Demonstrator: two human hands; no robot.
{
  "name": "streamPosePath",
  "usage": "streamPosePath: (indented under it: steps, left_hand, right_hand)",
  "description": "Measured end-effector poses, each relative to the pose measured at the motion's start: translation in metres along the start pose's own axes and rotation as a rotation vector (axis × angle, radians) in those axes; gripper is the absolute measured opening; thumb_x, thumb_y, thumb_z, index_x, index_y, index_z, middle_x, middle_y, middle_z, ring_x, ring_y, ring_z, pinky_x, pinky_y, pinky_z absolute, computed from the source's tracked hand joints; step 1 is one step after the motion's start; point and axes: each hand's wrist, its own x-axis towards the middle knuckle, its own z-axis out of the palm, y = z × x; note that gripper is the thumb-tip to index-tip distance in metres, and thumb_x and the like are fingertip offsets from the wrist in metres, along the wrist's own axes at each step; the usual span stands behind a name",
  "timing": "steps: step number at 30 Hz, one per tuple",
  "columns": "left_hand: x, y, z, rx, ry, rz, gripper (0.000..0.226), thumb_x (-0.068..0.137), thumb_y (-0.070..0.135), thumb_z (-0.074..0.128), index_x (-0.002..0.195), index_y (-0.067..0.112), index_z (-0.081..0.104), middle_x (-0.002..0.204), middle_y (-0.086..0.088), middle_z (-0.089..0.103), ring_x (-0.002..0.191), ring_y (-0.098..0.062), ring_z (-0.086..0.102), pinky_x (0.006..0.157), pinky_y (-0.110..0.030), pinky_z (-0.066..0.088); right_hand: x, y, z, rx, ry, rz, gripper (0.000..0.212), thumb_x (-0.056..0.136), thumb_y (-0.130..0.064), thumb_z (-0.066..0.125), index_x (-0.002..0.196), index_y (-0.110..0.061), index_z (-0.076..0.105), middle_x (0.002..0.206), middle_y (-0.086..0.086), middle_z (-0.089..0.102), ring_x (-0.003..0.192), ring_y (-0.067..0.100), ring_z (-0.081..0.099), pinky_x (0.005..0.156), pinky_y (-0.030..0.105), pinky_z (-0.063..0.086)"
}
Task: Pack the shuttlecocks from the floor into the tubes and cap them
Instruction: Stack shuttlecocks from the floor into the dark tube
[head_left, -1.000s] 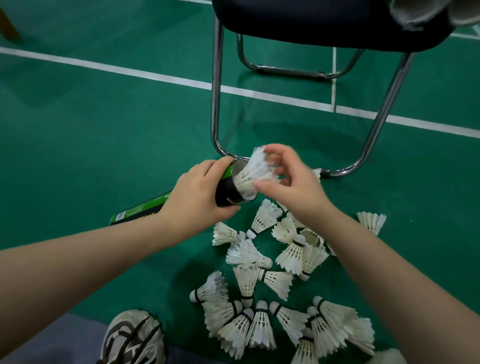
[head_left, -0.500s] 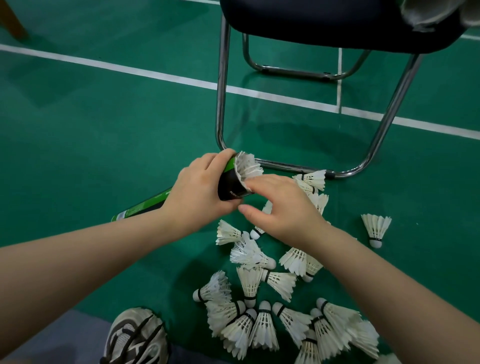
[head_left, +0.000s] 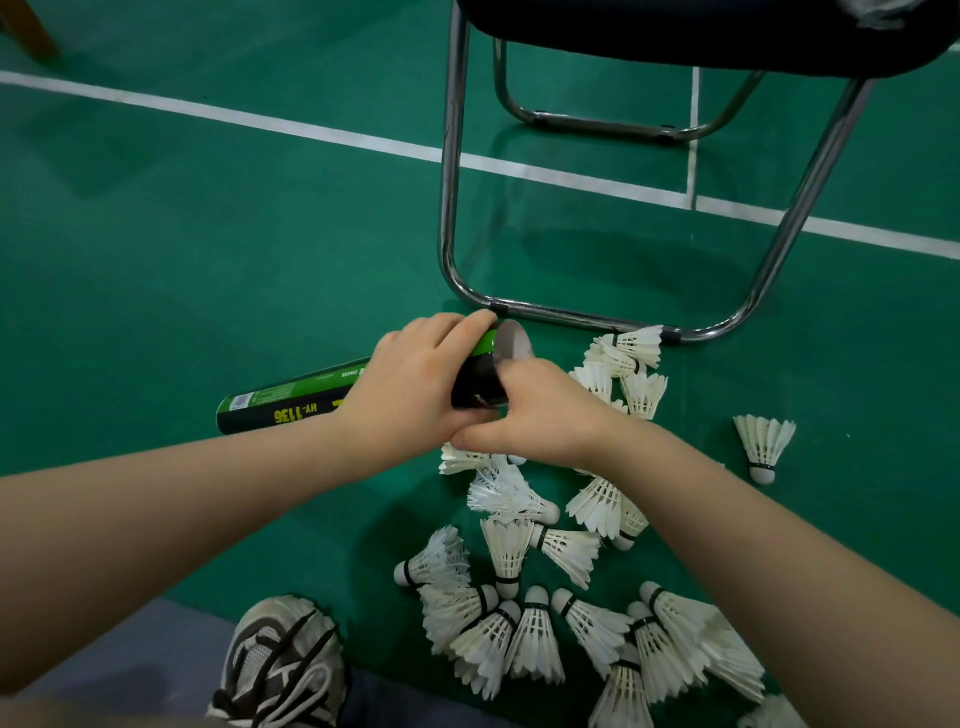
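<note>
While the green-and-black shuttlecock tube (head_left: 301, 397) slants low over the court floor (head_left: 208, 260), its open mouth pointing toward the metal chair frame (head_left: 451, 208), the person's left grip (head_left: 410, 389) is wrapped round it just short of that mouth. The right grip (head_left: 545, 415) sits against the near side of the mouth, touching the left one. Whether it pinches anything I cannot tell, because its back hides the fingertips. Only the pale inner wall shows at the mouth, no feathers. Loose feather shuttlecocks (head_left: 535, 634) lie scattered on the floor nearer and to the right. A lone shuttlecock (head_left: 762, 441) stands apart on its cork, further right. Loading looks to be the step in hand, with most of the pile unpacked and no cap in sight. The next move calls for lifting one shuttlecock from just beneath that hand and lining it up cork-first with the mouth.
</note>
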Motion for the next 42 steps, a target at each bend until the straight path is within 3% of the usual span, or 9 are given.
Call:
streamPosePath:
  steps: [4,7,13,18,21,26,34,38,42]
  left_hand:
    - [-0.002,-0.013,-0.005,0.028,0.011,-0.051,0.074,0.063,0.044,0.061,0.128,0.015,0.041,0.112,-0.01,0.057,0.099,-0.033,0.053,0.081,-0.048,0.046]
    - [-0.009,-0.023,-0.002,0.058,-0.022,-0.089,0.074,0.063,0.041,0.066,0.128,0.015,0.042,0.112,-0.009,0.056,0.097,-0.033,0.053,0.08,-0.047,0.046]
    - [-0.025,-0.031,0.003,0.054,-0.054,-0.144,0.077,0.064,0.038,0.073,0.129,0.015,0.04,0.113,-0.01,0.055,0.099,-0.033,0.052,0.082,-0.046,0.045]
    - [-0.03,-0.036,0.001,0.052,-0.048,-0.159,0.076,0.062,0.043,0.064,0.128,0.016,0.04,0.113,-0.009,0.055,0.098,-0.032,0.052,0.08,-0.047,0.046]
    - [-0.031,-0.036,0.0,0.041,-0.045,-0.167,0.075,0.061,0.043,0.062,0.128,0.016,0.04,0.112,-0.008,0.055,0.097,-0.032,0.052,0.081,-0.047,0.046]
    - [-0.034,-0.031,-0.002,0.006,-0.053,-0.159,0.075,0.063,0.043,0.061,0.129,0.016,0.04,0.115,-0.007,0.054,0.099,-0.031,0.051,0.083,-0.046,0.045]
    - [-0.039,-0.038,-0.001,0.013,-0.044,-0.147,0.072,0.064,0.047,0.057,0.127,0.02,0.037,0.111,-0.007,0.055,0.095,-0.03,0.053,0.08,-0.045,0.047]
    - [-0.04,-0.041,-0.003,0.016,-0.038,-0.16,0.073,0.063,0.045,0.06,0.128,0.018,0.039,0.112,-0.007,0.055,0.096,-0.03,0.053,0.081,-0.045,0.047]
    - [-0.039,-0.042,-0.006,0.025,-0.024,-0.172,0.073,0.065,0.044,0.062,0.129,0.016,0.04,0.114,-0.008,0.054,0.098,-0.031,0.052,0.082,-0.046,0.045]
  right_hand:
    - [-0.004,0.013,0.012,0.214,0.477,-0.158,0.025,0.077,-0.023,0.063,0.102,-0.018,0.065,0.092,-0.016,0.061,0.091,0.005,0.055,0.086,0.02,0.043]
    - [-0.006,0.025,0.014,0.193,0.558,-0.18,0.03,0.079,-0.024,0.061,0.108,-0.017,0.061,0.098,-0.023,0.054,0.094,0.0,0.051,0.086,0.013,0.039]
    - [-0.002,0.053,0.032,0.087,0.4,0.032,0.049,0.083,-0.032,0.065,0.126,-0.024,0.046,0.117,-0.017,0.043,0.103,0.004,0.049,0.09,0.03,0.04]
    - [0.007,0.061,0.052,-0.031,0.267,0.063,0.058,0.081,-0.041,0.065,0.132,-0.025,0.042,0.129,-0.008,0.045,0.116,0.011,0.046,0.101,0.039,0.036]
    - [0.019,0.066,0.063,-0.199,0.189,0.084,0.073,0.076,-0.051,0.066,0.137,-0.025,0.034,0.135,-0.004,0.041,0.124,0.017,0.039,0.103,0.037,0.032]
    - [0.032,0.084,0.097,-0.571,-0.136,0.248,0.099,0.067,-0.063,0.065,0.144,-0.025,0.017,0.143,0.006,0.031,0.127,0.03,0.035,0.102,0.044,0.029]
    - [0.045,0.096,0.12,-0.763,-0.114,0.358,0.071,0.075,-0.045,0.066,0.133,-0.023,0.031,0.114,0.004,0.052,0.105,0.025,0.053,0.08,0.035,0.036]
    - [0.05,0.087,0.104,-0.66,-0.128,0.399,0.069,0.076,-0.037,0.064,0.134,-0.021,0.03,0.112,0.005,0.05,0.097,0.024,0.056,0.071,0.031,0.04]
    - [0.043,0.069,0.057,-0.195,-0.047,0.419,0.075,0.074,-0.028,0.067,0.14,-0.024,0.03,0.128,0.006,0.043,0.089,0.016,0.056,0.063,0.024,0.045]
